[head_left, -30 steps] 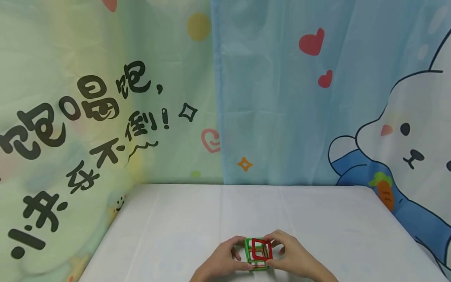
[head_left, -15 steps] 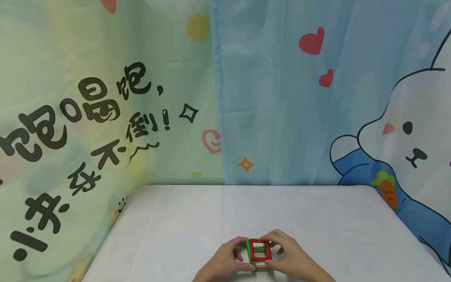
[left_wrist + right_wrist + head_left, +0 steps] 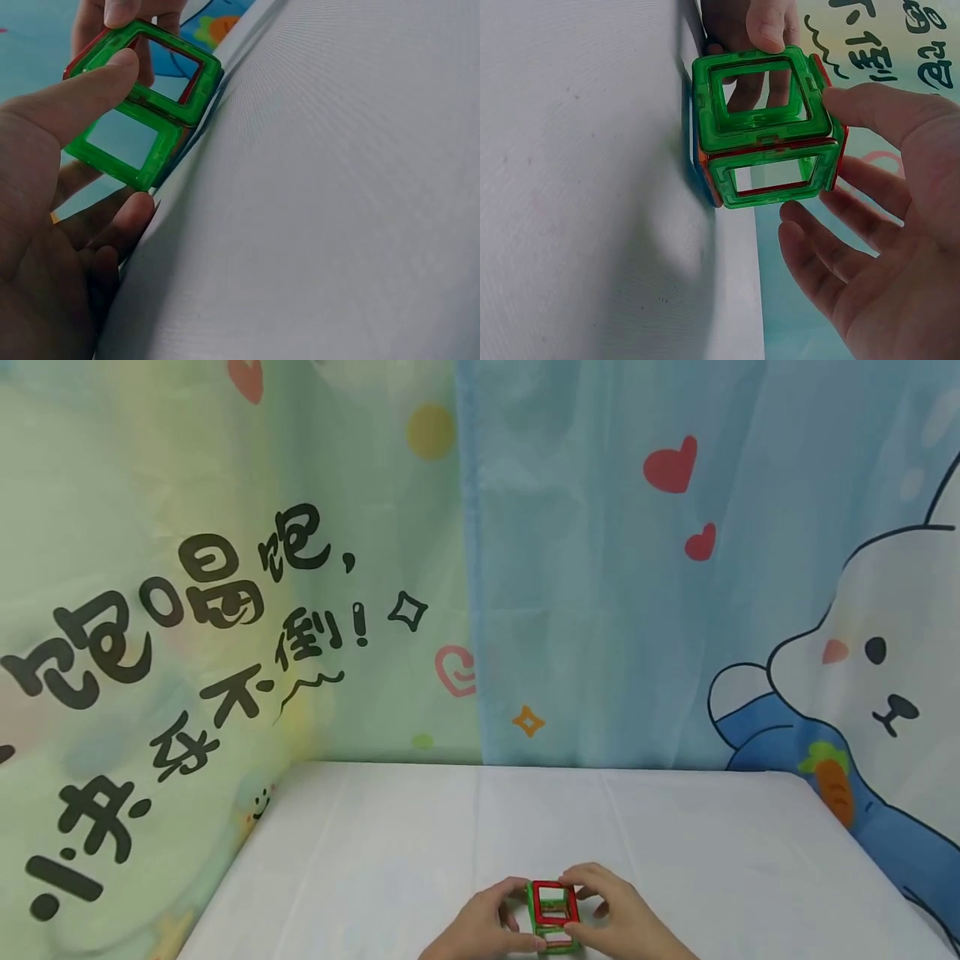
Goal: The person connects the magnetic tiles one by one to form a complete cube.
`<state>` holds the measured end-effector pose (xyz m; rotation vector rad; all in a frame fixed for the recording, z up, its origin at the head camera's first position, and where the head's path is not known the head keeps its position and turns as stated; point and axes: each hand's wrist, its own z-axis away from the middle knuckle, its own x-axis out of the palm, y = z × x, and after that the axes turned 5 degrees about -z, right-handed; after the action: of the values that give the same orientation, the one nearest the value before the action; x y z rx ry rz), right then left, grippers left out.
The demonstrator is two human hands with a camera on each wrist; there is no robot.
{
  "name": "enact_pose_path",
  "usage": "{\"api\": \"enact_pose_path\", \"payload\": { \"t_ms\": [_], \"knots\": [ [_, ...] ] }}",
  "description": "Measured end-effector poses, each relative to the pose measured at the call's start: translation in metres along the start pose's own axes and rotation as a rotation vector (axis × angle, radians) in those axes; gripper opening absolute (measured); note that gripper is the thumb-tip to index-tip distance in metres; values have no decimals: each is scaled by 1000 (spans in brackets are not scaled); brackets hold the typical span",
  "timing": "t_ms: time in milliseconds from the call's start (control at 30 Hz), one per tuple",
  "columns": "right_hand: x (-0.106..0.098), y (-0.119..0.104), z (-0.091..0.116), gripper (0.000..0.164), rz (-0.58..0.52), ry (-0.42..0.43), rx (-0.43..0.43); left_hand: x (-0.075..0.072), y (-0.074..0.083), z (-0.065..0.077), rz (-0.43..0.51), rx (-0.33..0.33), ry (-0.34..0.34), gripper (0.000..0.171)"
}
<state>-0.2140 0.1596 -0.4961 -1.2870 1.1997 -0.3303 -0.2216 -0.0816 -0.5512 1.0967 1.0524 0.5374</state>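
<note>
A small cube of magnetic tiles stands near the table's front edge, held between both hands. Green tiles (image 3: pixel 724 139) form its sides, and a red tile (image 3: pixel 553 921) lies across its top. A blue tile (image 3: pixel 700 169) shows at the base in the right wrist view. My left hand (image 3: pixel 487 922) grips the cube from the left, its thumb flat on a green side (image 3: pixel 169 109). From the right, my right hand (image 3: pixel 618 910) pinches the red tile's edge between thumb and forefinger. Its other fingers curl loosely beside the cube.
A white cloth covers the table (image 3: pixel 420 827). Behind and beside it hang printed curtains (image 3: pixel 585 610) with hearts, black lettering and a cartoon animal. The table's far edge meets the curtain.
The red tile stood askew over the green tiles a second ago; it has swung left and now sits lined up on the cube's top. Both hands keep their hold.
</note>
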Motion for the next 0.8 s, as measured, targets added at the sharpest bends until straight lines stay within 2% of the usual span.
{"api": "enact_pose_path", "payload": {
  "t_ms": [200, 300, 400, 500, 633, 800],
  "knots": [
    [-1, 3, 2, 43, -56, -39, 6, -1, -1, 2, 37, -4, -29, 55],
    [-4, 1, -1, 44, -75, -60, 46, -3, 1, 0, 23, 5, -18, 55],
    [-7, 1, -2, 45, -88, -94, 94, -4, 1, -2, 24, -11, -11, 55],
    [-6, 3, -3, 42, -92, -125, 103, -3, -1, -3, 30, -33, -13, 54],
    [-4, 5, -3, 41, -121, -130, 82, -4, -4, -3, 22, -28, -16, 53],
    [-2, 6, 0, 50, -218, -114, 120, -4, -5, -6, 20, 1, -11, 53]
  ]
}}
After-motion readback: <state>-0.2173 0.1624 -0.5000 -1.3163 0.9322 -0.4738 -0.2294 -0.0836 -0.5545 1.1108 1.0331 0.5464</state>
